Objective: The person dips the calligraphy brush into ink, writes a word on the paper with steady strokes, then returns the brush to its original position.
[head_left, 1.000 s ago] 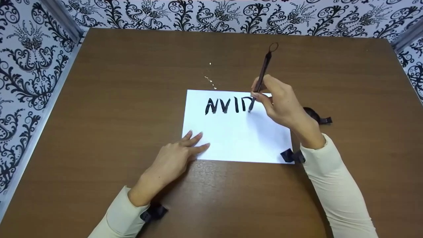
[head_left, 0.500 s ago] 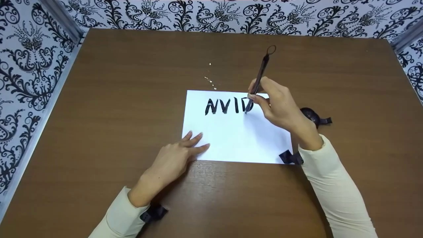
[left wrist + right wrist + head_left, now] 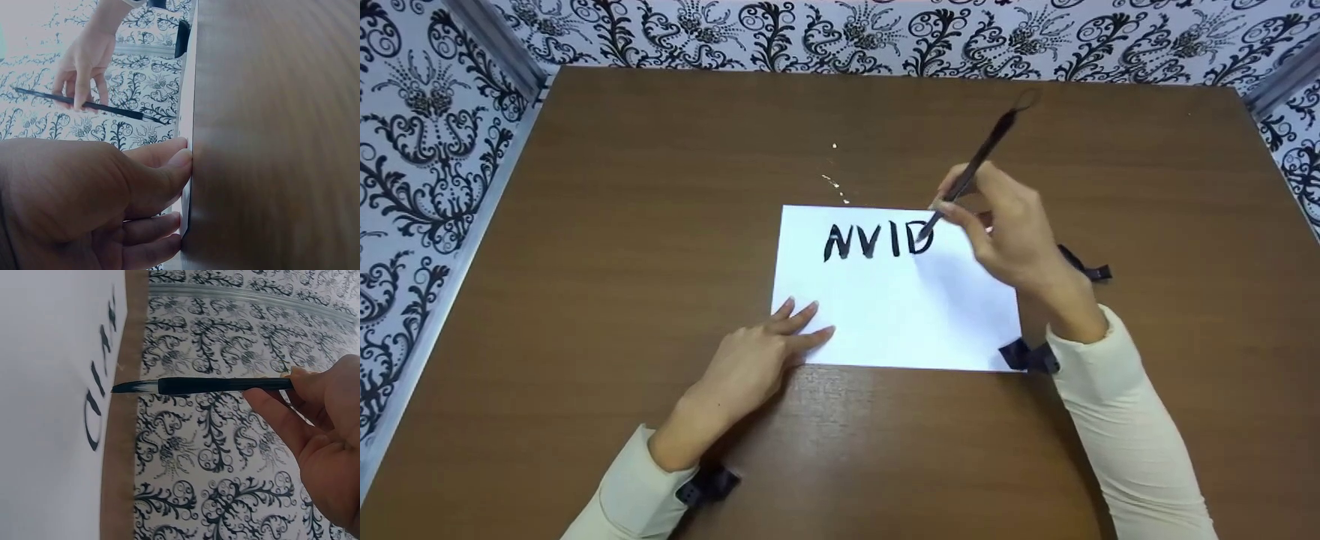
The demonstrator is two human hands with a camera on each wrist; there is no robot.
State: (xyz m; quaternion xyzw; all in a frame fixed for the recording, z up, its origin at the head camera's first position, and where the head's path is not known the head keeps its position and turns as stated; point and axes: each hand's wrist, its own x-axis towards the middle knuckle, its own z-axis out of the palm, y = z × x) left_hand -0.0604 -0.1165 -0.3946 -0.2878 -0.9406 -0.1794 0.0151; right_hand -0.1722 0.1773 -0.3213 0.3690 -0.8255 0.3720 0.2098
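Observation:
A white sheet of paper (image 3: 885,315) lies on the brown table, with large black painted letters (image 3: 868,242) reading like NVID near its top edge. My right hand (image 3: 1009,225) pinches a dark calligraphy brush (image 3: 982,154) between thumb and fingers, the handle leaning up and right. In the right wrist view the black-tinted tip of the brush (image 3: 202,385) hangs just off the paper, close to the letters. My left hand (image 3: 757,360) rests with spread fingers on the lower left corner of the sheet; in the left wrist view its fingertips (image 3: 179,160) touch the paper.
Beyond my right wrist sits a black object (image 3: 1091,271), mostly hidden by the hand. Small bright specks (image 3: 836,184) lie on the table (image 3: 622,225) above the sheet. A black device (image 3: 709,486) is strapped at the left cuff, another (image 3: 1027,355) at the right one.
The right side of the letter D was painted in. The brush then came up off the paper, its handle swinging to the right along with my right hand. The left hand stays put.

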